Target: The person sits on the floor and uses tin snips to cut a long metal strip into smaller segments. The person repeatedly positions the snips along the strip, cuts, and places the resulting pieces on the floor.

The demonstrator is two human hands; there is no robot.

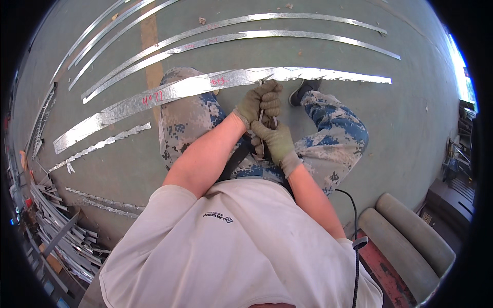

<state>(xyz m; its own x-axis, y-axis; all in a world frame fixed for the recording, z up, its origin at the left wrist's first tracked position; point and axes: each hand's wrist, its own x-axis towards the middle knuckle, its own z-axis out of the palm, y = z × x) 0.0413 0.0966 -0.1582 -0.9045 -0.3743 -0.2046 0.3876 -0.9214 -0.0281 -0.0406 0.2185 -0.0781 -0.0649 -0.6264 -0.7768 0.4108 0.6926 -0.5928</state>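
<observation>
A long shiny sheet-metal strip (179, 90) lies across in front of me, over my left leg. Its near edge is cut into small jagged tabs towards the right end, and red handwriting marks its face. My left hand (258, 102), in an olive work glove, is closed beside this edge, its fingers curled. Just below it my gloved right hand (276, 139) is closed around the lower handles of a two-handled metal tool (261, 117), which looks like snips or pliers. The gloves mostly hide its jaws. The left fingers appear wrapped round its upper part.
Beyond the strip, several narrower metal strips (287, 34) lie on the green floor. A jagged strip (102, 146) is at the left, above a heap of metal scrap (67, 238). Padded grey rolls (411, 241) and a black cable (356, 262) are at the lower right.
</observation>
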